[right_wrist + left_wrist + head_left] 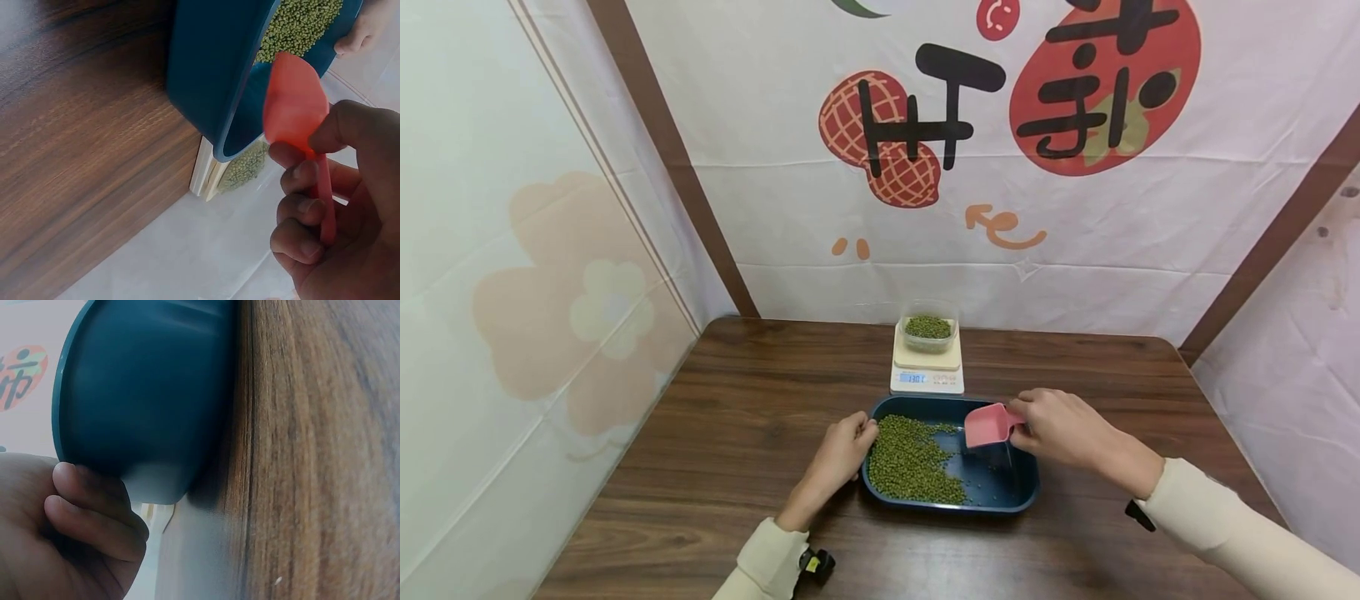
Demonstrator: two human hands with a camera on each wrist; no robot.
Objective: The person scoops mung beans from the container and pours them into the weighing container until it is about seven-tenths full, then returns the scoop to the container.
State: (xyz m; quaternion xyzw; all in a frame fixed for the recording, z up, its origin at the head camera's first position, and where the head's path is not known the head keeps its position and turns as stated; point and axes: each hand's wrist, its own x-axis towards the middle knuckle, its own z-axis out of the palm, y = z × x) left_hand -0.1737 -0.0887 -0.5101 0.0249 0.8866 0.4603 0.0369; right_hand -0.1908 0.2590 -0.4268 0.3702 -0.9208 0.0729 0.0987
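Observation:
A dark blue tray (925, 506) sits on the table with green mung beans (910, 462) heaped toward its left side. My left hand (842, 450) grips the tray's left rim, its fingers curled under the edge in the left wrist view. A pink scoop (987, 426) hangs over the tray's right part, and my right hand (1060, 425) holds it by the handle. In the right wrist view, fingers and thumb wrap the scoop's handle (325, 206). The scoop's bowl looks empty in the head view.
Behind the tray stands a white kitchen scale (927, 381) with a lit display. On it rests a clear plastic container (928, 342) partly filled with mung beans. A printed white cloth (760, 200) hangs past the far edge of the wooden table (737, 433).

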